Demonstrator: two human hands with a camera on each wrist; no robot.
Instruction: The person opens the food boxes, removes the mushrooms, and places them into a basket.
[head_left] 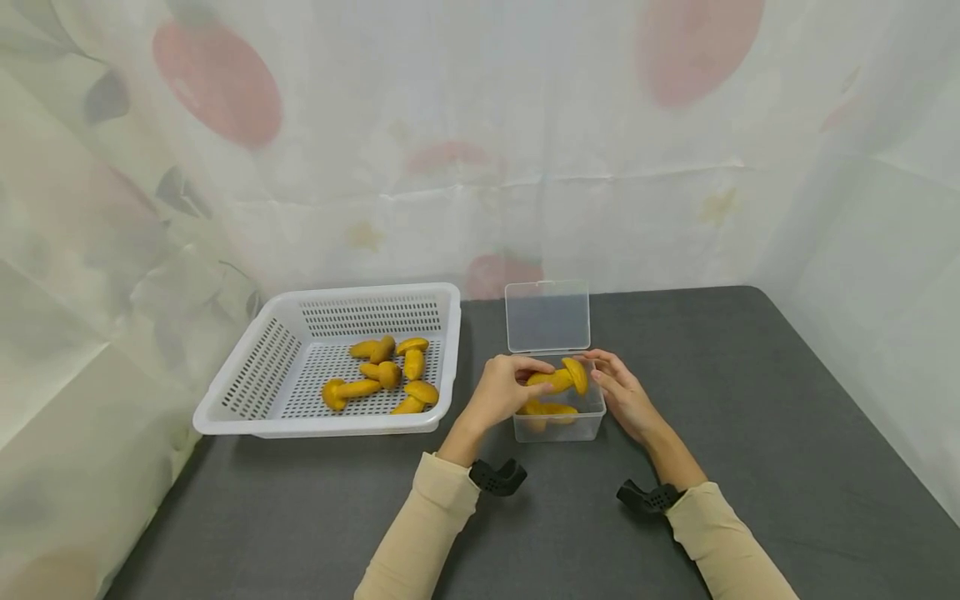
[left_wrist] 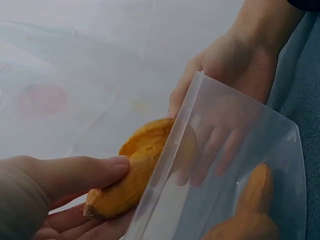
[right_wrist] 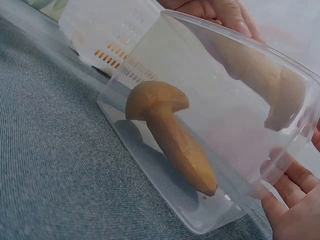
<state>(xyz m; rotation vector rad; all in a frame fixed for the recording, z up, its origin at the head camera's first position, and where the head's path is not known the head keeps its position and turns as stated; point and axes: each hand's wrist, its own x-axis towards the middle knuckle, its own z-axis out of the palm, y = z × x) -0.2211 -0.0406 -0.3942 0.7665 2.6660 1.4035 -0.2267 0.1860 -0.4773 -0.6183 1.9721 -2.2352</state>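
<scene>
My left hand [head_left: 498, 390] pinches a yellow-brown mushroom [head_left: 553, 381] by its stem, thumb on top, with the cap pointing right. It is at the opening of a small clear plastic box [head_left: 592, 427], partly below the rim in the right wrist view. Inside the box another mushroom [right_wrist: 175, 140] lies on the bottom. My right hand [head_left: 628, 402] rests against the box's right side, its fingers extended along the outside of the wall. The box's hinged lid [head_left: 547, 321] stands raised at the back.
To the left, a white perforated plastic basket [head_left: 330, 430] holds several more yellow mushrooms [head_left: 360, 389]. Both containers stand on a dark grey tabletop [head_left: 750, 400]. A pale printed curtain [head_left: 480, 108] hangs behind and at the sides.
</scene>
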